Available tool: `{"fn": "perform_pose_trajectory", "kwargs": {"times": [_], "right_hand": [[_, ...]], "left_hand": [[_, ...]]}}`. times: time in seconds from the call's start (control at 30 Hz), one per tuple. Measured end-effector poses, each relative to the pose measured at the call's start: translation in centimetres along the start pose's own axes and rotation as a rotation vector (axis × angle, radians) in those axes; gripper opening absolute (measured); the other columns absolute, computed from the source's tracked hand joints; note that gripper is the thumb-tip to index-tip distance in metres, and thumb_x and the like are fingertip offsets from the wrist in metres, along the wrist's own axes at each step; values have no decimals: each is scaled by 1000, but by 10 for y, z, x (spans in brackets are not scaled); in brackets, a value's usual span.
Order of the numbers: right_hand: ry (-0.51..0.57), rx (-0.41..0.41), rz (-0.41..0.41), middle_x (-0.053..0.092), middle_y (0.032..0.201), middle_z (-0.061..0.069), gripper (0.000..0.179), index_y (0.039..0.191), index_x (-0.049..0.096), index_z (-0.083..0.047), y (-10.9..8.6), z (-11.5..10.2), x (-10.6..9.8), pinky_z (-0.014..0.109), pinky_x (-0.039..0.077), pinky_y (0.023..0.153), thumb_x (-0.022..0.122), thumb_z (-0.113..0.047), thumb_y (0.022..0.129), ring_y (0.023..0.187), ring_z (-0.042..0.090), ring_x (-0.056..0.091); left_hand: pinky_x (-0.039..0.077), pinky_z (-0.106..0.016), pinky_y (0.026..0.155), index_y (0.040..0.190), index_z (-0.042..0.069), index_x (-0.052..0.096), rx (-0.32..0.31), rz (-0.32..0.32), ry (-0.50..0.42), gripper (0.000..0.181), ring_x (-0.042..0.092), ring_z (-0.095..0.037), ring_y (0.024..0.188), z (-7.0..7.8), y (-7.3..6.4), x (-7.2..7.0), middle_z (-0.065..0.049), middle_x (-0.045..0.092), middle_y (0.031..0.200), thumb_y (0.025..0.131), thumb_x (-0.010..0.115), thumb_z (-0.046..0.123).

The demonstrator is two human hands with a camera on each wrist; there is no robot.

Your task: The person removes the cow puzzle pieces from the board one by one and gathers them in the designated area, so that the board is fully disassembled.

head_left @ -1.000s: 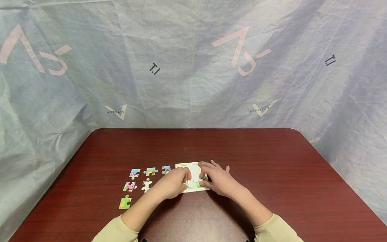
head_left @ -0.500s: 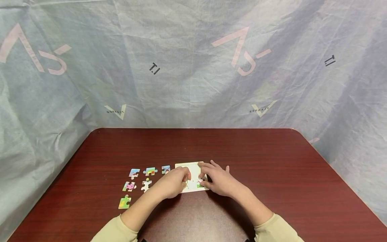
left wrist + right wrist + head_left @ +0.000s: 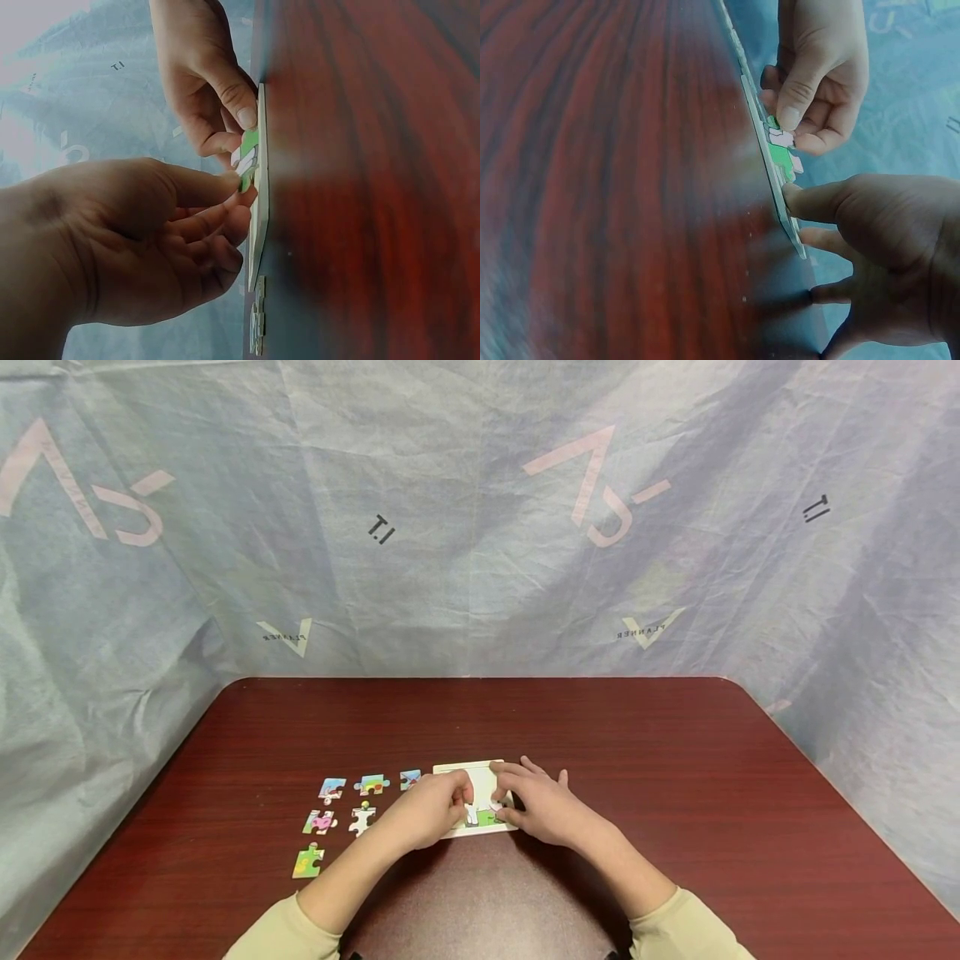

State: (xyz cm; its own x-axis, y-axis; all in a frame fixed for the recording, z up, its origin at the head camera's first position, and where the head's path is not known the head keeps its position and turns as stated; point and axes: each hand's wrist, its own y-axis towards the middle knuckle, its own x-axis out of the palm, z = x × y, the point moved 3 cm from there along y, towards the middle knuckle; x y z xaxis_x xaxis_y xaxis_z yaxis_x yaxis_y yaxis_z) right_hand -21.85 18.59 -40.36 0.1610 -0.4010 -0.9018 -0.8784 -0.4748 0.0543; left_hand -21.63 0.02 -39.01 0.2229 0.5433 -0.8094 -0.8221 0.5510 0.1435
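A pale puzzle tray (image 3: pixel 483 777) lies mid-table under both hands. My left hand (image 3: pixel 431 810) pinches a green-and-white jigsaw piece (image 3: pixel 781 139) between thumb and fingers, low over the tray's near side. In the left wrist view, the piece (image 3: pixel 246 161) stands tilted against the tray (image 3: pixel 262 210), its lower edge close to the surface. Over the tray's right end spreads my right hand (image 3: pixel 543 806), thumb at the near side and index finger at the far side. Its outer fingers reach past the tray toward the table, as the right wrist view shows.
Several loose jigsaw pieces lie left of the tray, among them a blue one (image 3: pixel 410 779), a pink one (image 3: pixel 321 822), a white one (image 3: pixel 363 817) and a green one (image 3: pixel 307 862). Grey printed cloth (image 3: pixel 472 568) hangs behind the dark red table (image 3: pixel 660 760).
The piece between my left fingers has tilted: its face went pale half a second ago and shows green and white again now. Both hands have stayed almost in place.
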Motion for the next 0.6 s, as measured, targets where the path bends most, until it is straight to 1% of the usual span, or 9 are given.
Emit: {"fn": "perform_pose_trajectory", "kwargs": {"times": [0.13, 0.33, 0.6], "right_hand": [[6, -1, -1, 48, 153, 6, 17, 88, 59, -24, 0, 0, 0, 90, 15, 89, 75, -20, 93, 143, 50, 31], [12, 4, -3, 47, 153, 5, 16, 90, 61, -25, -2, 0, -1, 90, 14, 89, 75, -20, 93, 143, 50, 30], [7, 3, -8, 47, 153, 5, 14, 93, 61, -25, -1, 0, 0, 90, 13, 90, 75, -21, 94, 144, 50, 29]], "left_hand": [[39, -28, 59, 87, 8, 59, -8, -3, -4, 18, 45, -10, 62, -1, 2, 1, 5, 51, 69, 86, 62, -9], [38, -27, 57, 89, 9, 58, -17, -19, -34, 17, 45, -9, 60, -4, 2, 2, 4, 53, 71, 89, 61, -8], [39, -26, 56, 93, 11, 57, -74, -44, -96, 15, 46, -10, 59, -11, 0, -2, 3, 56, 77, 95, 61, -4]]}}
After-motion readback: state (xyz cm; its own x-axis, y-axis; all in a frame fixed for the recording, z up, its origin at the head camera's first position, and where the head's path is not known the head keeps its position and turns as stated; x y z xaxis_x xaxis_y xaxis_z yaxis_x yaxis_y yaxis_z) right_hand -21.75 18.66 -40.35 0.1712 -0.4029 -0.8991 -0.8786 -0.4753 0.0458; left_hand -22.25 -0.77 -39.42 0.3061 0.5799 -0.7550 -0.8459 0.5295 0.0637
